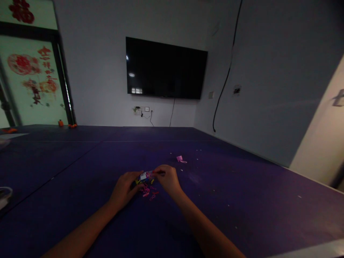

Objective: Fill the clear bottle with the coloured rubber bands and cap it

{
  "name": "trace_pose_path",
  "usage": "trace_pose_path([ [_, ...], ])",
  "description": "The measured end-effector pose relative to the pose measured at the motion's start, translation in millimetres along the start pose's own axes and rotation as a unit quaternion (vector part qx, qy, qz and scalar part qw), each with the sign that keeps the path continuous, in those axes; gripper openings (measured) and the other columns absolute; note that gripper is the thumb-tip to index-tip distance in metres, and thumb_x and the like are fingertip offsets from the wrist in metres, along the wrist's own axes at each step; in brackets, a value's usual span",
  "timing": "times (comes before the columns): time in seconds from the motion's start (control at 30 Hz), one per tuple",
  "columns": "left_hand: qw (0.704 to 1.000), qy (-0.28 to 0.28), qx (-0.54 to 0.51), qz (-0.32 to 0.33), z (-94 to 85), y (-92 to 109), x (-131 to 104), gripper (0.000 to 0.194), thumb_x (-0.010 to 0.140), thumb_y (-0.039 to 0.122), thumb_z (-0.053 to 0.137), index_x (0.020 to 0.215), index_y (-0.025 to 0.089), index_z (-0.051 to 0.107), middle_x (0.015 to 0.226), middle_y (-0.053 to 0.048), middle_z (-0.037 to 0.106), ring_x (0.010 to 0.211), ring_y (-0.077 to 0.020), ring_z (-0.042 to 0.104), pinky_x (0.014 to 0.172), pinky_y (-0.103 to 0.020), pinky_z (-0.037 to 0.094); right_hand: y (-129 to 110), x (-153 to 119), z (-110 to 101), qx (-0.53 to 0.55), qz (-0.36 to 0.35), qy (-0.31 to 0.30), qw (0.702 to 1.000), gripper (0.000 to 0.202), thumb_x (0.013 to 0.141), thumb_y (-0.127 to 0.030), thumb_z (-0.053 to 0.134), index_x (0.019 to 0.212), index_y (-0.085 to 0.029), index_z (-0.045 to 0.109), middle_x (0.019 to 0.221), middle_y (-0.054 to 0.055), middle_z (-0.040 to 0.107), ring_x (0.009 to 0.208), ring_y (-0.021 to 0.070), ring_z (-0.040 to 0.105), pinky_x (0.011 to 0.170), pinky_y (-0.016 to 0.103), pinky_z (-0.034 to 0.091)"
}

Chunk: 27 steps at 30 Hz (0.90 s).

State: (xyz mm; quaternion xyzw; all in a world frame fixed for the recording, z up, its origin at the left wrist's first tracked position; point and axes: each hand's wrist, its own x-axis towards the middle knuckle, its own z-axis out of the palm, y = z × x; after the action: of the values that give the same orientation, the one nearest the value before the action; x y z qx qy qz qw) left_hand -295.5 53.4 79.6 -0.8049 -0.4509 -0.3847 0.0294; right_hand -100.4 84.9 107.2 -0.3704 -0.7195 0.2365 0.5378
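My left hand (125, 187) is closed around a small clear container (145, 176) lying on its side, with colourful little pieces showing through its wall and a white label patch. At the container's right end, my right hand (167, 175) pinches with thumb and forefinger at its mouth. Something reddish shows by those fingertips, too small to name surely. Just below the container lie several loose pink, red and yellow plastic clips (152, 197), looped like safety pins. Farther off, up and to the right, rests a pink piece with a thin loop (179, 158).
The purple tabletop (228, 172) has small white scraps scattered on it. A clear tub (5, 197) sits at the left edge. Orange objects (61, 123) stand at the far left. Behind are a wall-mounted television (166, 68) and a hanging black cable (225, 80).
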Motion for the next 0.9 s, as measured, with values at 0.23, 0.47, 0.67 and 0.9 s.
trace_pose_path([
  [0.23, 1.000, -0.002, -0.005, 0.005, -0.1, 0.9, -0.1, 0.042, 0.082, 0.046, 0.051, 0.117, 0.023, 0.054, 0.107, -0.009, 0.063, 0.095, -0.0229, 0.057, 0.083, -0.038, 0.045, -1.5, -1.7, 2.0, 0.037, 0.052, -0.011, 0.998, 0.008, 0.063, -0.010, 0.061, 0.064, -0.015, 0.067, 0.062, 0.001, 0.066, 0.056, 0.0118, 0.059, 0.053, 0.021, 0.046],
  [0.47, 0.999, 0.019, -0.020, -0.029, 3.2, -4.4, -0.1, 0.043, 0.082, 0.048, 0.051, 0.116, 0.023, 0.055, 0.107, -0.009, 0.063, 0.097, -0.0238, 0.057, 0.084, -0.040, 0.045, -3.2, -0.6, 2.0, 0.092, 0.057, -0.011, 0.994, 0.014, 0.068, -0.016, 0.056, 0.075, -0.015, 0.068, 0.072, 0.004, 0.069, 0.065, 0.0143, 0.064, 0.059, 0.025, 0.052],
  [0.67, 0.999, 0.033, -0.017, -0.028, 3.9, -5.4, -0.4, 0.042, 0.082, 0.047, 0.051, 0.115, 0.022, 0.056, 0.106, -0.008, 0.064, 0.095, -0.0229, 0.058, 0.083, -0.038, 0.046, -1.3, 0.1, 2.7, 0.139, 0.079, -0.009, 0.987, 0.024, 0.065, -0.022, 0.064, 0.087, -0.013, 0.067, 0.080, 0.008, 0.070, 0.072, 0.0170, 0.066, 0.066, 0.029, 0.054],
  [0.9, 0.999, 0.016, -0.016, -0.026, 2.8, -3.8, -1.3, 0.045, 0.081, 0.048, 0.051, 0.118, 0.023, 0.054, 0.107, -0.009, 0.063, 0.096, -0.0241, 0.057, 0.084, -0.040, 0.045, -0.8, -0.8, 3.3, 0.120, 0.051, -0.014, 0.991, 0.021, 0.065, -0.013, 0.059, 0.085, -0.014, 0.068, 0.076, 0.007, 0.069, 0.071, 0.0170, 0.065, 0.066, 0.030, 0.053],
])
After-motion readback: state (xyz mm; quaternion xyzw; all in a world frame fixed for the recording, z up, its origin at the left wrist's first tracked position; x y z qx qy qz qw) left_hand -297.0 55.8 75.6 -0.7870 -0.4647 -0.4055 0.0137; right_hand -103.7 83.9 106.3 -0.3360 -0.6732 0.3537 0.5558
